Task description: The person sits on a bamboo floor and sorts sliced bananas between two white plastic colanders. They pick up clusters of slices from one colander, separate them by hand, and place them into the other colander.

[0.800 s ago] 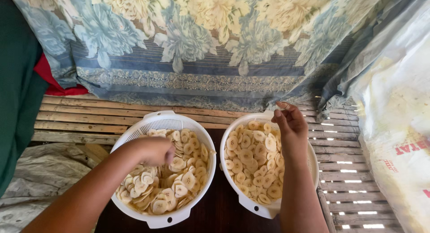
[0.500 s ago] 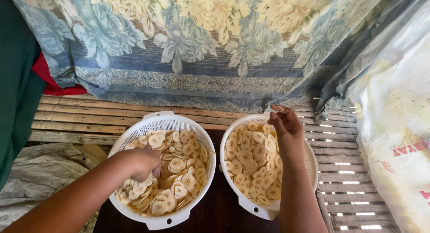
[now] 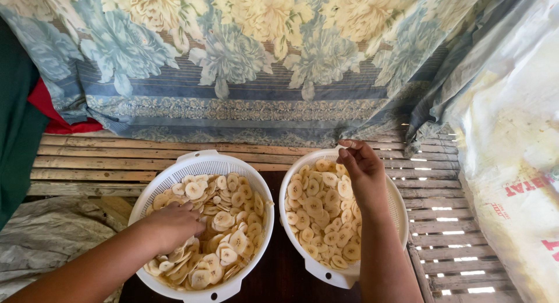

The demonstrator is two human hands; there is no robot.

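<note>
Two white perforated plastic baskets stand side by side, both holding several pale yellow banana slices. My left hand (image 3: 172,224) is pushed into the slices (image 3: 233,221) on the near left side of the left basket (image 3: 195,157), its fingers curled down among them. My right hand (image 3: 362,170) hovers over the far side of the right basket (image 3: 326,272). Its fingertips are pinched together near the far rim, and I see nothing between them. The slices in the right basket (image 3: 317,212) lie flatter and more evenly.
The baskets rest on a dark surface (image 3: 279,274) in front of a bamboo slat platform (image 3: 105,163). A blue and cream floral cloth (image 3: 262,58) hangs behind. A white printed sack (image 3: 512,145) stands at the right, green and red fabric (image 3: 23,116) at the left, a grey sheet (image 3: 46,239) lower left.
My left hand slid from the middle of the left basket toward its near left side, deeper into the slices. My right hand stayed over the right basket's far rim.
</note>
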